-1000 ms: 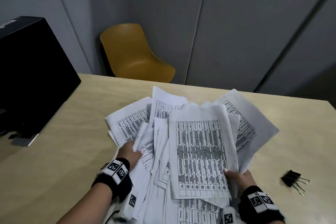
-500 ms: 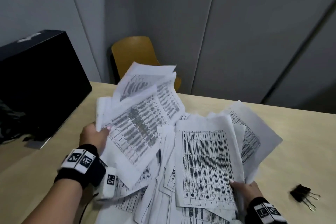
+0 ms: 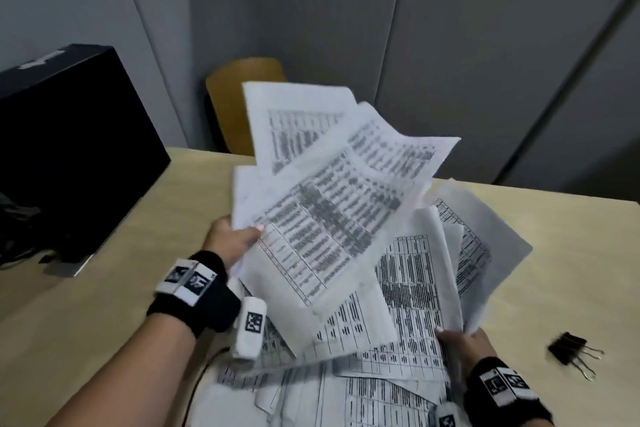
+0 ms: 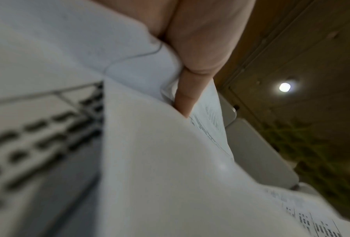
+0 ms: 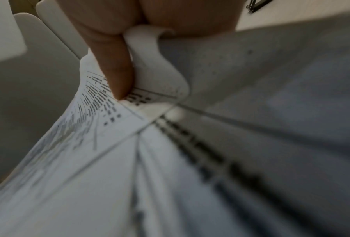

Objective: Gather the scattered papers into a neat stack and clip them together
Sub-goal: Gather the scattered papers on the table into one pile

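Note:
Several white sheets printed with tables lie fanned in a loose pile (image 3: pixel 412 295) on the light wooden table (image 3: pixel 571 274). My left hand (image 3: pixel 235 239) grips a bunch of sheets (image 3: pixel 329 198) by their left edge and holds them lifted and tilted over the pile; its thumb (image 4: pixel 190 89) presses on the paper. My right hand (image 3: pixel 464 340) pinches the near right edge of the pile's top sheets, thumb (image 5: pixel 113 64) on top. A black binder clip (image 3: pixel 571 350) lies on the table to the right of that hand.
A black box-like device (image 3: pixel 69 149) stands on the table's left side. A yellow chair (image 3: pixel 239 107) is behind the table's far edge, against grey wall panels. Bare tabletop shows at the left front and the far right.
My left hand has picked up a bunch of sheets from the pile's left side, lifted them and swung them right over the pile. The right hand stays at the pile's near right edge.

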### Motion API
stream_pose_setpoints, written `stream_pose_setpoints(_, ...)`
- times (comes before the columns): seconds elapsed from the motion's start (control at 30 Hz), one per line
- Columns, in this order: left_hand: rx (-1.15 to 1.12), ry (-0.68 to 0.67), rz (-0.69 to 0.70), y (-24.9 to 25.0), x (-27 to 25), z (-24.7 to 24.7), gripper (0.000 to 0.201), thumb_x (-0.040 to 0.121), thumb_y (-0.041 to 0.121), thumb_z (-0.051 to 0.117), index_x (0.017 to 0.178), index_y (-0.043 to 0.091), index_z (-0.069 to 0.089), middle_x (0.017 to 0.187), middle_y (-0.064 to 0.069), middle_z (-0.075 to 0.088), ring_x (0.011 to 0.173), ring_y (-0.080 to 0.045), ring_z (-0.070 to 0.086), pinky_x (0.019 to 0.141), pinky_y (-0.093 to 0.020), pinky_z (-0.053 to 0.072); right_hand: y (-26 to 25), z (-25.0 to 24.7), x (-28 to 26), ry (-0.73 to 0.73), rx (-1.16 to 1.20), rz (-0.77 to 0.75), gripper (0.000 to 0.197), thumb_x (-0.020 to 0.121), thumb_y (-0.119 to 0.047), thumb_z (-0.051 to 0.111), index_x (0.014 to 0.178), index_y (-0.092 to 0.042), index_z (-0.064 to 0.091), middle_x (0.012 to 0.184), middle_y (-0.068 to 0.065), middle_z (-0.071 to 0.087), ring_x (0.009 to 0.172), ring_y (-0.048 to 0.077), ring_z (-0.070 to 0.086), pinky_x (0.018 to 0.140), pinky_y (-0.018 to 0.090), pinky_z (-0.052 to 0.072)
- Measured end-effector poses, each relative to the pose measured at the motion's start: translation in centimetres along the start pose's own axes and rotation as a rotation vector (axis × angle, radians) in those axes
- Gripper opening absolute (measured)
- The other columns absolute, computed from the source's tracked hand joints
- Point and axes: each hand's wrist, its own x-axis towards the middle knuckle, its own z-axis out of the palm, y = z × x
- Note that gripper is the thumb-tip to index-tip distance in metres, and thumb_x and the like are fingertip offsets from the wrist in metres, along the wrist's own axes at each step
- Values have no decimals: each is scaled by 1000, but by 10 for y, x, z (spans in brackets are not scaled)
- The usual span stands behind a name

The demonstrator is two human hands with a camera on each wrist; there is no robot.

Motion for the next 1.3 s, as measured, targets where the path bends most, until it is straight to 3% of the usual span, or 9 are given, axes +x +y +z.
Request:
stream_pose_setpoints(0.1, 201, -81, -104, -35, -2, 26, 36, 79, 11, 68, 110, -3, 59, 98, -17, 68, 86, -29, 64, 80, -35, 53, -2, -4, -8, -170, 159, 23, 66, 44, -36, 84, 92, 6, 64, 87, 26, 66, 69, 27, 55, 67, 34, 42)
stream_pose_setpoints(0.23, 520, -247, -163, -68, -16, 54, 46, 82, 16, 65, 122, 0, 48, 91, -7, 58, 75, -21, 56, 61, -24, 42, 2, -8, -9, -328, 365, 9, 90, 63, -60, 69, 135, -13, 44, 145, 14, 40, 131, 29, 40, 110, 48, 21)
stream_pose_setpoints(0.4, 656, -369, -139, -81, -23, 75, 52, 76, 21, 72, 120, 6, 51, 109, -9, 63, 92, -23, 60, 80, -28, 49, -2, 2, -12, -172, 56, -122, 79, 21, -51, 89, 75, -2, 60, 70, 17, 63, 56, 21, 56, 60, 32, 45)
stream_pose_setpoints(0.6, 665, 17, -46, -87, 4, 46, 68, 67, 51, 70, 126, 24, 48, 123, -14, 60, 110, -32, 56, 97, -40, 45, 12, -2, -5, -92, 39, -119, 20, 79, -7, 66, 88, 4, 51, 60, 11, 51, 42, 16, 48, 36, 14, 34)
stream_pose_setpoints(0.77, 583, 347, -319, -94, 19, 20, 91, 64, 38, 78, 135, 12, 27, 134, -28, 35, 125, -45, 34, 104, -53, 33, 3, -6, -20, -70, 199, -109, 25, 84, -7, 62, 90, 12, 48, 60, 9, 44, 49, 19, 38, 43, 18, 31)
stream_pose_setpoints(0.9, 427, 306, -246, -94, 29, 34, 92, 62, 20, 82, 134, 11, 26, 133, -28, 42, 123, -42, 43, 102, -47, 39, 20, -5, 7, -108, 122, -73, 29, 81, -19, 66, 65, -5, 47, 53, 6, 42, 43, 13, 36, 45, 27, 39)
stream_pose_setpoints(1.03, 487, 164, -208, -93, 37, 36, 72, 64, 15, 81, 123, 4, 40, 125, -20, 58, 110, -38, 57, 94, -39, 46, 32, -5, 19, -54, 142, 11, 51, 75, -22, 73, 104, 8, 43, 77, 16, 52, 59, 20, 46, 58, 27, 40)
stream_pose_setpoints(1.2, 622, 69, -51, -81, 41, 25, 38, 81, 10, 66, 117, 3, 58, 118, -18, 65, 105, -35, 61, 90, -34, 45, 32, -7, 20, -94, 110, -20, 84, 46, -47, 84, 102, 3, 47, 80, 18, 59, 61, 24, 55, 57, 27, 46)
stream_pose_setpoints(1.3, 738, 29, -26, -72, 47, 12, 30, 87, 11, 58, 115, 2, 60, 106, -21, 67, 85, -30, 60, 80, -31, 47, 18, -14, 21, -86, 130, -48, 54, 65, -39, 77, 93, 0, 51, 78, 16, 61, 62, 23, 55, 55, 23, 43)
